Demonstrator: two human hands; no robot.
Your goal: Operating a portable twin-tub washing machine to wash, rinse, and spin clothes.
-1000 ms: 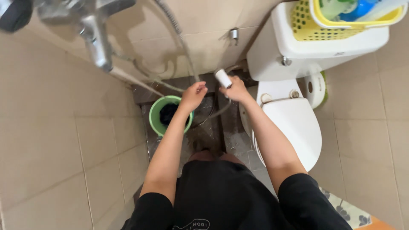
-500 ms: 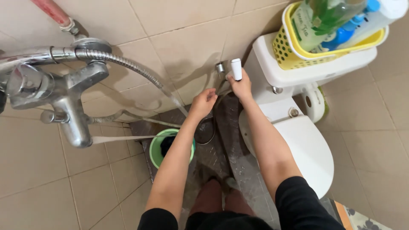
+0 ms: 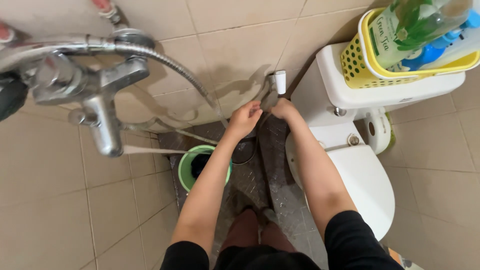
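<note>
1. Seating the white bidet sprayer point(image 3: 279, 81) at its wall bracket, low on the tiled wall just beside the toilet tank point(image 3: 350, 85).
2. Right hand point(image 3: 283, 108) closed around the sprayer's lower end; left hand point(image 3: 244, 119) with fingers curled near the hose point(image 3: 248, 155), actual grip unclear.
3. Next move likely calls for sliding the head fully into the holder, then easing the fingers off without tugging the hose.
4. Sprayer: short, white, upright, head above the knuckles; hose looping down toward the wet floor near the green bucket point(image 3: 187, 167).
</note>
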